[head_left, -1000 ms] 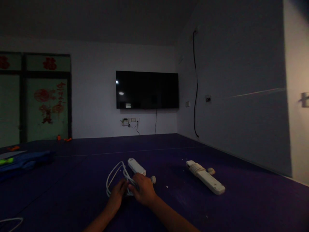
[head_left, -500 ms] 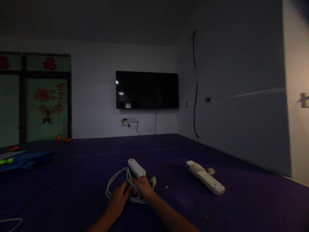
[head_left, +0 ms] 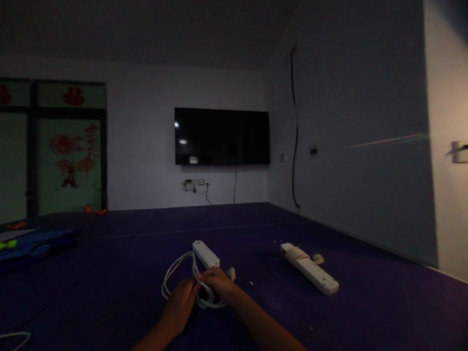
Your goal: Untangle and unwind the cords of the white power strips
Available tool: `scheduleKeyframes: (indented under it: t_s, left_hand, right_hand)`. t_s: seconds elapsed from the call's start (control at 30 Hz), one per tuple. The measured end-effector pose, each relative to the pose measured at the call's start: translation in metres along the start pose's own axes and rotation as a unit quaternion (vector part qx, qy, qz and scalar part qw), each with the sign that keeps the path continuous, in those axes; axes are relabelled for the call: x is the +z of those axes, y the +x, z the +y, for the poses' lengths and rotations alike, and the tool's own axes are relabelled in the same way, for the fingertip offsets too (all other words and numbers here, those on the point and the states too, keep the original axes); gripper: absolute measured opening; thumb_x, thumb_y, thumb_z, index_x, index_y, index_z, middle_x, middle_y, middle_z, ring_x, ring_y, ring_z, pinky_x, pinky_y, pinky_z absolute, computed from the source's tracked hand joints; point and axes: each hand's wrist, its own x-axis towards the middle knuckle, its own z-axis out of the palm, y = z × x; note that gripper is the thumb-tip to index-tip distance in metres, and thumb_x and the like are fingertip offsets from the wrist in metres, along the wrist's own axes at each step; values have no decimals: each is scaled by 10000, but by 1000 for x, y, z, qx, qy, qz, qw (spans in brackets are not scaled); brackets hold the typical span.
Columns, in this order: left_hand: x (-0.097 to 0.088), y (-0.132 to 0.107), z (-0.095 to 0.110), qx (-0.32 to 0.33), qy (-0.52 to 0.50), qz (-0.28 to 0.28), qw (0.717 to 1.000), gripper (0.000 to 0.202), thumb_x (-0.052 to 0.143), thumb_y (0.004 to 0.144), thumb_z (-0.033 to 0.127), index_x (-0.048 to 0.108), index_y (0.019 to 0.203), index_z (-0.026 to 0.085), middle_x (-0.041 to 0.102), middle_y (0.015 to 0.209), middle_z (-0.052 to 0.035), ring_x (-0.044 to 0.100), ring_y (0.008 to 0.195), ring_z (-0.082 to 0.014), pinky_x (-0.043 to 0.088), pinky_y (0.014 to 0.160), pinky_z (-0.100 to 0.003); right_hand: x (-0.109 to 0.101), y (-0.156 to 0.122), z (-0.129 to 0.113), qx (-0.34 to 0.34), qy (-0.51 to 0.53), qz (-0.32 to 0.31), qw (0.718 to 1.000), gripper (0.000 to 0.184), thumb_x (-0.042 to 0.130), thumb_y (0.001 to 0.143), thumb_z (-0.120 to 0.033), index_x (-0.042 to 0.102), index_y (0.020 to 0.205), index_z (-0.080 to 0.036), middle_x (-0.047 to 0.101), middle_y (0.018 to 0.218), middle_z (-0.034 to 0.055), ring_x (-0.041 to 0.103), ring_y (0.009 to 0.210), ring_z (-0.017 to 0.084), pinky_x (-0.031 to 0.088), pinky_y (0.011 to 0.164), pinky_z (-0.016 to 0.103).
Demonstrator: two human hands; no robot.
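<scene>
In front of me a white power strip (head_left: 206, 254) lies on the purple tabletop (head_left: 120, 287). Its white cord (head_left: 168, 279) is looped loosely at the near end, and the loops run through both hands. My left hand (head_left: 182, 298) is closed on the cord from the left, its fingertips partly hidden. From the right, my right hand (head_left: 218, 283) pinches the cord between thumb and fingers, close to the strip's near end. A white plug (head_left: 231, 274) sits just beyond the right hand, partly covered by it.
Another power strip (head_left: 310, 269), its cord wound around it, lies to the right with its plug (head_left: 318, 259) beside it. Blue cloth (head_left: 44, 245) and small orange things (head_left: 101, 212) lie at the left. A cord end (head_left: 16, 335) shows at lower left. A television (head_left: 222, 136) hangs on the far wall.
Both hands have stayed at the cord with only small finger shifts. The right hand has turned slightly and the loops have moved a little to the right.
</scene>
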Motion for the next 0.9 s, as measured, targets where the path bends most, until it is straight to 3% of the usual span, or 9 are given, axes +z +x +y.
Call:
scheduleKeyframes:
  t_s: [0.23, 0.7, 0.9]
  left_hand:
    - [-2, 6, 8, 7, -52, -6, 999, 324, 364, 820, 363, 577, 1031, 239, 637, 1040, -53, 557, 988, -194, 414, 889, -337]
    - [-3, 2, 20, 2, -48, -3, 999, 346, 358, 818, 394, 581, 1019, 221, 646, 1003, -73, 566, 963, -213, 423, 863, -340]
    - [-6, 2, 22, 10, -45, -13, 999, 346, 497, 753, 397, 568, 1042, 219, 633, 1039, -64, 562, 967, -213, 426, 858, -327]
  right_hand:
    - [1, 2, 1, -2, 4, -7, 1000, 350, 728, 503, -449, 595, 555, -130, 491, 484, -48, 378, 459, 58, 268, 485, 203]
    - [4, 3, 6, 23, 3, -1, 1000, 368, 709, 534, -457, 538, 561, -132, 475, 455, -55, 367, 400, 45, 243, 426, 188]
    - [7, 2, 5, 19, 9, 14, 1000, 379, 704, 534, -473, 569, 589, -124, 532, 513, -27, 421, 420, 57, 278, 433, 194]
